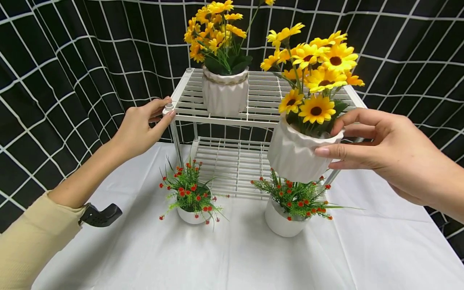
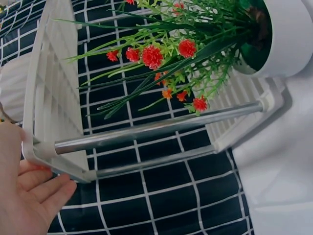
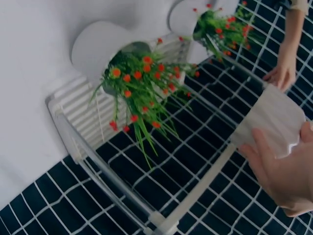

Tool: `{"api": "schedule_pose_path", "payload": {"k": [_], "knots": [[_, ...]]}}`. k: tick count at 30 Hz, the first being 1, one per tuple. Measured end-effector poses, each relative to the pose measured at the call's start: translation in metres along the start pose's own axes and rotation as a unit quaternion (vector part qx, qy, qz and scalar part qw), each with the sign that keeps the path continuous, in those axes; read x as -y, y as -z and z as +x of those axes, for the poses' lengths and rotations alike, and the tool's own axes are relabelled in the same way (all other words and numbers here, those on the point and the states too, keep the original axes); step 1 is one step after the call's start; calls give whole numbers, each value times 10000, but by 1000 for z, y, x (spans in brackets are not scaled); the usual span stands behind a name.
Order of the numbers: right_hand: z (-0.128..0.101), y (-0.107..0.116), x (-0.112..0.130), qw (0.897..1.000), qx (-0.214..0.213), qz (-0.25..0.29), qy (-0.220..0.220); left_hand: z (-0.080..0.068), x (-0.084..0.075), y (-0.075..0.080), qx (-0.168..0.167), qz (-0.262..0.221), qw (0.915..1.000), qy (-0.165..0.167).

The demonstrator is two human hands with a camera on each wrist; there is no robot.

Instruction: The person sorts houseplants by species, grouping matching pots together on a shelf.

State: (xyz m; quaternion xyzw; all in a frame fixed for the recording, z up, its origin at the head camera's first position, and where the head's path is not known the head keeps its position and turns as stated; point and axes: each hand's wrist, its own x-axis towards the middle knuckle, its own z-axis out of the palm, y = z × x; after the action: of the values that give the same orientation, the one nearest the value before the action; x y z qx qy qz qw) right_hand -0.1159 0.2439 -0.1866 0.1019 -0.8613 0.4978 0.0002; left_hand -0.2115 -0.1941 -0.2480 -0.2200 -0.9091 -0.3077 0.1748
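Two sunflower pots, two red-flower pots, one rack.
My right hand (image 1: pixel 380 157) grips a sunflower pot (image 1: pixel 299 155) (airborne, front-right edge); my left hand (image 1: pixel 139 129) pinches the rack (image 1: pixel 261 98) corner.

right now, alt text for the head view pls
A right hand holds a white sunflower pot beside a white two-tier rack whose corner the left hand grips. Another sunflower pot stands on top.

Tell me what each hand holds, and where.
Right hand grips the sunflower pot by its rim and side, in the air. Left hand holds the rack at its top front-left corner.
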Motion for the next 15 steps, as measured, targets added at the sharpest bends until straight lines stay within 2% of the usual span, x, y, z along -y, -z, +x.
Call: {"api": "schedule_pose_path", "payload": {"k": [11,15], "knots": [[22,27,8,9993,-5,-228,288,0,2,0,-1,-2,10000,16],[30,33,10,9990,-181,-288,279,0,2,0,16,-16,10000,26]]}}
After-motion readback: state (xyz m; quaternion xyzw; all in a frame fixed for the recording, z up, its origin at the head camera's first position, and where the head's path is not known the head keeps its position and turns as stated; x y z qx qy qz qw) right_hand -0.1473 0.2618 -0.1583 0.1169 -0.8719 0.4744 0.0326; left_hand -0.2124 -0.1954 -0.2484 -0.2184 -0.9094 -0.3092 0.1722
